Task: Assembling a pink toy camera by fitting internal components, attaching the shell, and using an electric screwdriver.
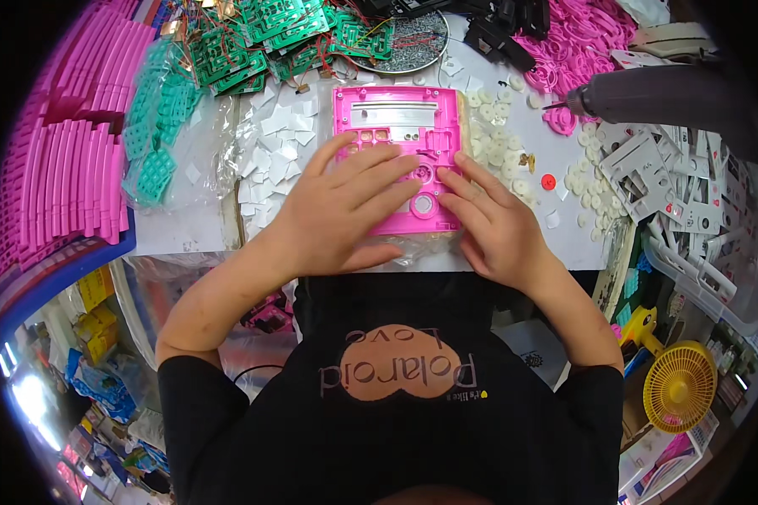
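A pink plastic housing (387, 94) lies on the white table in front of me, its ribbed inner side facing up. A clear-and-silver strip window (393, 114) crosses its upper part, and a round ring opening (424, 204) sits lower down. My left hand (337, 206) rests over the housing's left half, fingers stretched and apart, hiding much of it. At the right edge, my right hand (501, 223) touches the housing with slightly bent, separated fingertips. Whether a small part lies under either hand's fingertips cannot be seen.
White square pieces (282, 135) lie left, white round pieces (585, 181) right. Green circuit boards (265, 38) and pink parts (577, 38) pile up behind. A dark electric screwdriver (640, 94) juts in from the right. Stacked pink panels (72, 181) stand left; printed white plates (691, 185) lie far right.
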`<state>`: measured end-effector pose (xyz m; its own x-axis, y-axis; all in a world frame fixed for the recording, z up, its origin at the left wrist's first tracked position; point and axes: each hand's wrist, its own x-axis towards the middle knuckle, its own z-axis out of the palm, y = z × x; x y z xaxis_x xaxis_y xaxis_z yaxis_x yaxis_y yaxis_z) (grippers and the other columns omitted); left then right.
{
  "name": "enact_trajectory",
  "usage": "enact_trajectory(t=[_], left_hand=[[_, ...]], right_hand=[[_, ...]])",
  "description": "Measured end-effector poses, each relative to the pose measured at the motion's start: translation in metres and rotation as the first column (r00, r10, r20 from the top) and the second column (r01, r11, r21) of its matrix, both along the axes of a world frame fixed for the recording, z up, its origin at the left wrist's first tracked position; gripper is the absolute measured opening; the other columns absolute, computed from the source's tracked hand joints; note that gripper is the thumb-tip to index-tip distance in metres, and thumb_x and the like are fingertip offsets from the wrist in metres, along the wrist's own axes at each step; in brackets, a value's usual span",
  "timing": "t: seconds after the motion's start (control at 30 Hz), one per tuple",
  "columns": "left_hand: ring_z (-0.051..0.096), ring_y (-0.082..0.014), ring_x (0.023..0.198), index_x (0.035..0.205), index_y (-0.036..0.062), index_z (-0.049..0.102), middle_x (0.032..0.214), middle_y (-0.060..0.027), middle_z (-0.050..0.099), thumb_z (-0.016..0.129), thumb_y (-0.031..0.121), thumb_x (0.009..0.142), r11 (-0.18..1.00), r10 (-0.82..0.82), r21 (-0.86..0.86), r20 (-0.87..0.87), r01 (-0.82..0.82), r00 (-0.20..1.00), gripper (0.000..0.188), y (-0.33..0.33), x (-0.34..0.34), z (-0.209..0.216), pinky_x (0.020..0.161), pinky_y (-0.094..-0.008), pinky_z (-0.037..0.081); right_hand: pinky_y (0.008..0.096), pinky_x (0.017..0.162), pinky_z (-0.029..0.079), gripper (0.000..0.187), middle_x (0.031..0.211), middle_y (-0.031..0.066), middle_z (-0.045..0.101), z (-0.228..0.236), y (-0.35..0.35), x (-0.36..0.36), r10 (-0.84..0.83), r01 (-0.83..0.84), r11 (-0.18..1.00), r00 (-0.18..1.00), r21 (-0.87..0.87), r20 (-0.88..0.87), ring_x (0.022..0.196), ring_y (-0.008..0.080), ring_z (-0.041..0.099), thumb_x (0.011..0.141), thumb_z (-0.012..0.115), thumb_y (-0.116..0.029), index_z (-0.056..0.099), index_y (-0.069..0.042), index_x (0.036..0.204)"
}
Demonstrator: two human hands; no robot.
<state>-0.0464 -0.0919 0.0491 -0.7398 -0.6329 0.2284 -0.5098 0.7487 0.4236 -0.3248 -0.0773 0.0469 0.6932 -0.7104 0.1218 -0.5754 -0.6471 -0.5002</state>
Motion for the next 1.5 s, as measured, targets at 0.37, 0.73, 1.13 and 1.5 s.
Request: enact_trajectory(t=[0.37, 0.73, 1.13, 1.5], left_hand=[[0.054, -0.0250, 0.126, 0.118, 0.0086, 0.067, 0.131, -0.0082, 0.062, 0.072, 0.046, 0.083, 0.999, -0.048, -0.006, 0.087, 0.049, 0.995, 0.051, -0.014, -0.016, -0.009, 0.113, -0.0496, 0.034], [0.064, -0.0293, 0.106, 0.113, 0.0073, 0.067, 0.114, -0.0115, 0.067, 0.078, 0.022, 0.081, 0.976, 0.157, 0.184, -0.235, -0.114, 0.959, 0.036, -0.003, -0.025, 0.003, 0.093, -0.0451, 0.049], [0.059, -0.0266, 0.058, 0.088, 0.0033, 0.063, 0.069, -0.0111, 0.059, 0.065, 0.010, 0.093, 0.867, 0.270, 0.496, -0.373, -0.055, 0.888, 0.008, 0.022, -0.045, 0.002, 0.052, -0.0382, 0.044], [0.063, -0.0293, 0.066, 0.088, 0.0052, 0.064, 0.075, -0.0108, 0.063, 0.070, 0.013, 0.088, 0.819, 0.451, 0.521, -0.322, -0.242, 0.832, 0.010, 0.026, -0.039, -0.006, 0.057, -0.0390, 0.049]], right_hand=[[0.0380, 0.079, 0.055, 0.024, 0.097, 0.0106, 0.070, -0.048, -0.113, -0.036, -0.435, 0.444, 0.891, 0.895, -0.097, 0.102, 0.086, 0.0298, 0.070, 0.088, 0.073, -0.017, 0.072, -0.006, 0.109], [0.0336, 0.073, 0.055, 0.020, 0.091, 0.0102, 0.072, -0.014, -0.066, -0.055, -0.672, 0.516, 0.673, 0.726, 0.531, 0.145, 0.079, 0.0226, 0.070, 0.090, 0.067, -0.010, 0.073, -0.003, 0.108], [0.0279, 0.069, 0.056, 0.016, 0.089, 0.0112, 0.071, 0.026, 0.021, 0.025, -0.521, 0.312, 0.803, 0.781, 0.508, 0.344, 0.077, 0.0164, 0.070, 0.084, 0.077, 0.001, 0.070, 0.002, 0.098], [0.0338, 0.055, 0.049, 0.010, 0.074, 0.0108, 0.064, 0.022, -0.001, 0.046, -0.472, 0.408, 0.866, 0.858, 0.289, 0.202, 0.061, 0.0239, 0.065, 0.085, 0.074, -0.007, 0.068, -0.001, 0.089]])
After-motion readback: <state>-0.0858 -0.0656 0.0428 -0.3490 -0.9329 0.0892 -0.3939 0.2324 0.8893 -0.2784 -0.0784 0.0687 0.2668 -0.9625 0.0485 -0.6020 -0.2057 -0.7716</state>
